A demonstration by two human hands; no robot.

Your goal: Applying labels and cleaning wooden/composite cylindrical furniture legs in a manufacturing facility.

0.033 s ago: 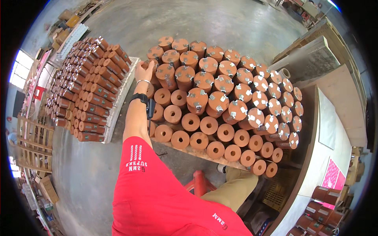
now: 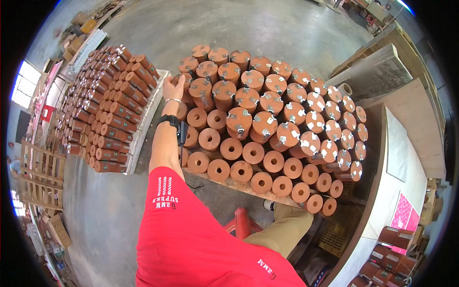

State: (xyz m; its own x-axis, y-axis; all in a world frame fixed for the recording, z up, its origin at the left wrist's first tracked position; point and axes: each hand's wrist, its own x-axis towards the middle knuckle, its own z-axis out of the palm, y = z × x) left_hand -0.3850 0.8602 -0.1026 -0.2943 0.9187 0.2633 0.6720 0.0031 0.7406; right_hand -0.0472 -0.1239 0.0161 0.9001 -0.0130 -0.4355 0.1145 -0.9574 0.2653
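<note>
My left hand (image 2: 174,89) reaches forward to the far left corner of a stack of brown cylinders. Its thumb and fingers are closed around the top edge of one cylinder (image 2: 188,86), partly hidden by the hand. Beside it stand upright brown cylinders (image 2: 201,91), their flat tops marked with silver and dark pieces of tape. In front are lower cylinders (image 2: 231,149) with a round hole in each top. My right hand is out of view.
At the left, a second stack of brown cylinders (image 2: 114,115) lies on a pale pallet (image 2: 146,119). A red stool (image 2: 242,222) stands by my leg. A white-topped table (image 2: 377,201) is at the right, with boards (image 2: 373,71) leaning beyond it. Wooden pallets (image 2: 42,174) stand far left.
My left hand has shifted very slightly, and its thumb has drawn in toward the fingers. The cylinders stay where they were.
</note>
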